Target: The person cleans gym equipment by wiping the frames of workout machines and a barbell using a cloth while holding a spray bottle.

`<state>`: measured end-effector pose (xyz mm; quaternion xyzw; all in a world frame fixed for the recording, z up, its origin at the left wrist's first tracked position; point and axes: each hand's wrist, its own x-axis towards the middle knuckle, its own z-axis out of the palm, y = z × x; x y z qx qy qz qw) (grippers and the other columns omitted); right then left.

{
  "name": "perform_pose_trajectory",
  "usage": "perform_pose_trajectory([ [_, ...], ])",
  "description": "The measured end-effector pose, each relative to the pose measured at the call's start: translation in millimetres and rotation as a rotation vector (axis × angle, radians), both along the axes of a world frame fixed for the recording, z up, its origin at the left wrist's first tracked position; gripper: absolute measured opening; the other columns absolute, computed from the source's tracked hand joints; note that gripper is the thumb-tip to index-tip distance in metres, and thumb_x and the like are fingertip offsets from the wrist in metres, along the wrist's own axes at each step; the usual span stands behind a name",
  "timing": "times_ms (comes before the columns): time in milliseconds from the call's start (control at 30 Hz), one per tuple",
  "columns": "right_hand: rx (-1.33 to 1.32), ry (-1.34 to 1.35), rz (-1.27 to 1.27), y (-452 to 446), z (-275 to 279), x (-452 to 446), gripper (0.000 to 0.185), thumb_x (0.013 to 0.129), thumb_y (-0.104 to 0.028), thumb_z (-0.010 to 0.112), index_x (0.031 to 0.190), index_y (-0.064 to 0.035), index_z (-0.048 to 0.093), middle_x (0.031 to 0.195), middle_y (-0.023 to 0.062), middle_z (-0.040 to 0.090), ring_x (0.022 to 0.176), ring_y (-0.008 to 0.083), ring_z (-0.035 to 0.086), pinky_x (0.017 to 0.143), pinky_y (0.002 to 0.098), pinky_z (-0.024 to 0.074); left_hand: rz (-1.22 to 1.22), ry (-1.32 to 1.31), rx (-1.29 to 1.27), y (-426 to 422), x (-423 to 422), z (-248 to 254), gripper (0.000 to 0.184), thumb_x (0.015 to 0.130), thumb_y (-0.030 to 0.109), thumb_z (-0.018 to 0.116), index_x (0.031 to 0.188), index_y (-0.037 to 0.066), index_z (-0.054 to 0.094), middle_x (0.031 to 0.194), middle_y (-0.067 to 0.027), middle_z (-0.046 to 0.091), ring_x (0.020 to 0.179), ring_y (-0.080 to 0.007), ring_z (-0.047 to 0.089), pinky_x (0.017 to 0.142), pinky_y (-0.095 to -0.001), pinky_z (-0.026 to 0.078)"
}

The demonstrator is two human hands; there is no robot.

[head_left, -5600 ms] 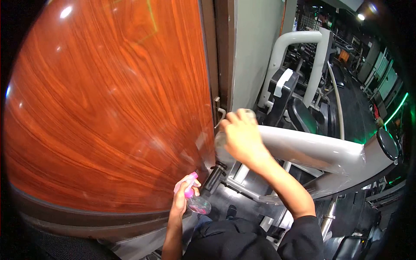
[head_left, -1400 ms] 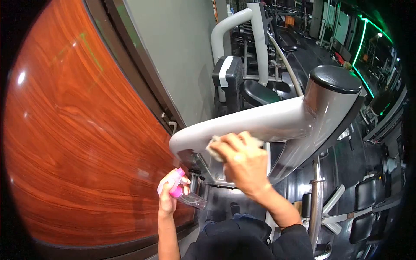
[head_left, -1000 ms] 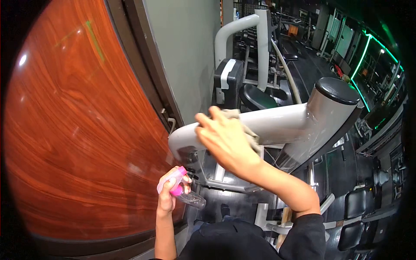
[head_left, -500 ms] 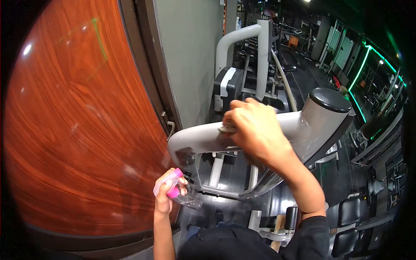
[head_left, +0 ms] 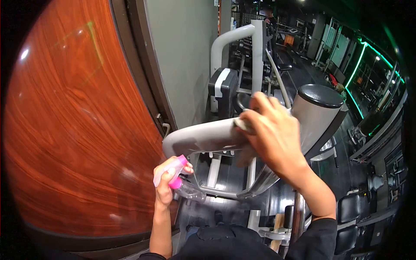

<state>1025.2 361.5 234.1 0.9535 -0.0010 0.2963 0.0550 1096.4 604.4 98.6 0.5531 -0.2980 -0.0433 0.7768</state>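
Note:
My left hand (head_left: pixel 164 184) is closed around a clear spray bottle (head_left: pixel 190 191) with a pink trigger head, its body tilted down to the right. My right hand (head_left: pixel 279 136) rests over the thick grey tube (head_left: pixel 201 136) of a gym machine, fingers curled over its top. Under those fingers shows the edge of a greyish cloth (head_left: pixel 242 125), pressed against the tube; most of it is hidden by the hand. To the right of that hand rises the machine's round grey post with a black cap (head_left: pixel 320 95).
A glossy wood-grain panel (head_left: pixel 73 130) fills the left side, beside a door handle (head_left: pixel 166 128) and a grey wall. Another grey machine frame (head_left: pixel 258 56) stands behind. Black padded seats (head_left: pixel 349 208) are at lower right. A person is far back near the top.
My right hand has slid a little to the right along the tube, with the cloth under it. The left hand has risen slightly with the spray bottle. The view has shifted a little.

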Motion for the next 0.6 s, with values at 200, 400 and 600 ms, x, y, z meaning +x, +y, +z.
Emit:
perform_pose_trajectory([
  [200, 0.067, -0.323, -0.031, 10.5, -59.3, -4.5, 0.036, 0.069, -0.013, 0.077, 0.104, -0.0198, 0.071, 0.103, -0.0040, 0.064, 0.087, 0.0182, 0.062, 0.067, 0.0322, 0.0547, 0.045, -0.081, -0.041, -5.3, 9.6, -6.2, 0.048, 0.087, 0.040, 0.057, 0.087, -0.008, 0.067, 0.082, -0.0126, 0.064, 0.062, -0.0158, 0.058, 0.059, -0.0284, 0.046],
  [400, -0.026, -0.236, 0.085, 28.5, -95.2, 13.1, 0.029, 0.078, -0.020, 0.067, 0.107, -0.0227, 0.071, 0.102, -0.0040, 0.062, 0.083, 0.0152, 0.060, 0.062, 0.0287, 0.0522, 0.103, -0.062, 0.020, -24.9, 11.0, -6.1, 0.032, 0.088, 0.026, 0.063, 0.087, -0.006, 0.067, 0.078, -0.0102, 0.063, 0.061, -0.0136, 0.056, 0.055, -0.0261, 0.044],
  [600, 0.010, -0.318, 0.052, -28.1, -74.5, -47.1, 0.031, 0.072, -0.019, 0.072, 0.103, -0.0222, 0.074, 0.101, -0.0054, 0.064, 0.079, 0.0137, 0.060, 0.053, 0.0260, 0.0503, 0.030, -0.132, 0.203, -34.5, 19.2, 6.0, 0.019, 0.084, 0.016, 0.070, 0.083, -0.003, 0.067, 0.076, -0.0060, 0.062, 0.065, -0.0111, 0.056, 0.060, -0.0251, 0.043],
])
